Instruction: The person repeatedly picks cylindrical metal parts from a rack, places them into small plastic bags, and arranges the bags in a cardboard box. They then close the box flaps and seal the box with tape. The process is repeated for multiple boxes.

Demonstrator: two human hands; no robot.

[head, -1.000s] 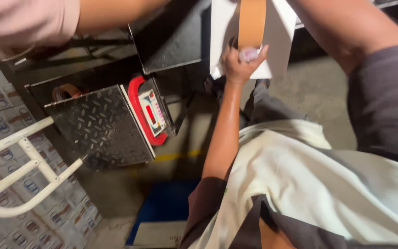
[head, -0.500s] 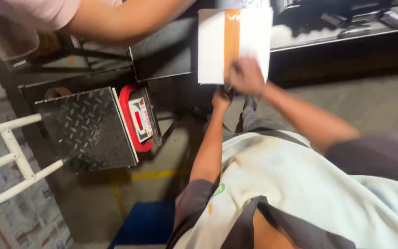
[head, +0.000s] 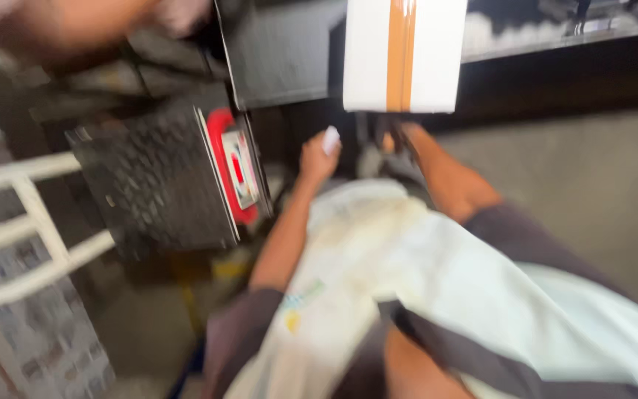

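A white carton [head: 367,55] with a brown tape strip down its middle sits at the top against a dark ledge. My left hand [head: 317,157] is just below and left of it, fingers curled around a small white piece [head: 331,139]. My right hand [head: 402,135] reaches up under the carton's lower edge. It is blurred and partly hidden, so its grip is unclear. My white shirt with dark sleeves fills the lower right.
A platform scale [head: 156,185] with a checker-plate top and a red-framed display [head: 239,171] stands on the left. A white tube frame [head: 27,229] and printed cartons [head: 31,347] lie further left. Another person's arm [head: 75,29] crosses the top left. Grey floor [head: 585,199] lies to the right.
Both my hands have come off the carton's face and now sit below its lower edge. The view has swung, so the carton sits higher and further right.
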